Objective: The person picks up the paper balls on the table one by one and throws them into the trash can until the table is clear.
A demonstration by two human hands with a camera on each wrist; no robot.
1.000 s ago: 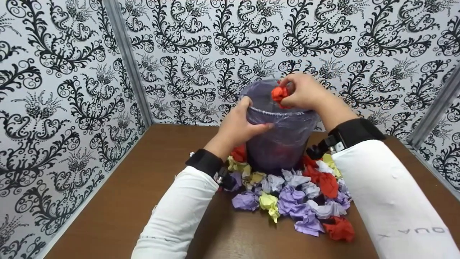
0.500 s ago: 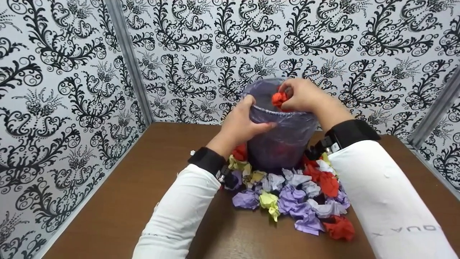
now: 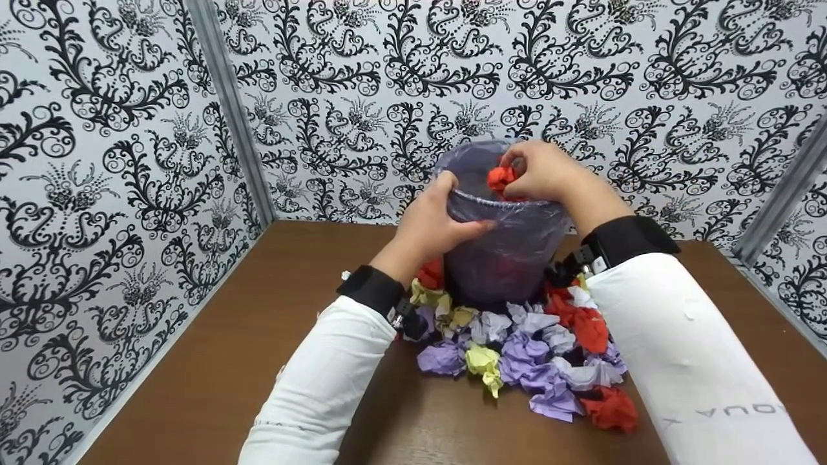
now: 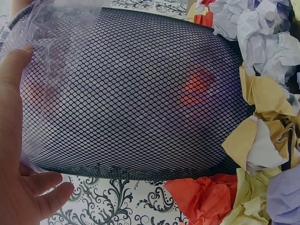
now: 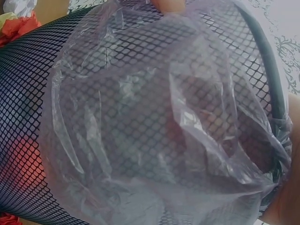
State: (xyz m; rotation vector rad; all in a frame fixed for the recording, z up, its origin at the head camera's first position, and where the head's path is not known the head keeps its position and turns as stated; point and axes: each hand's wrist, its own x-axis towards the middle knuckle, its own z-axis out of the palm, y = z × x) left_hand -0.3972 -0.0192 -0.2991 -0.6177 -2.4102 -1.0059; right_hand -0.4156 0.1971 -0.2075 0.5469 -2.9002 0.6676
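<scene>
A dark mesh wastebasket (image 3: 494, 265) with a thin purple plastic liner (image 5: 126, 173) folded over its rim stands on the table. My left hand (image 3: 429, 223) holds the basket's near left side just below the rim, its thumb (image 4: 18, 58) lying on the liner. Over the basket's mouth, my right hand (image 3: 546, 171) pinches a crumpled red paper ball (image 3: 500, 177). That hand is partly behind the near rim. Through the mesh, another red patch (image 4: 198, 86) shows low inside the basket.
Crumpled papers lie around the basket's base: purple (image 3: 524, 352), yellow (image 3: 483, 365), grey (image 3: 489, 327) and red (image 3: 610, 408). Patterned wall panels (image 3: 362, 116) rise behind the brown table (image 3: 258, 336) and to its left.
The right hand with the red paper ball has sunk slightly at the basket's mouth. Its grip on the paper has not changed, and the left hand has hardly moved.
</scene>
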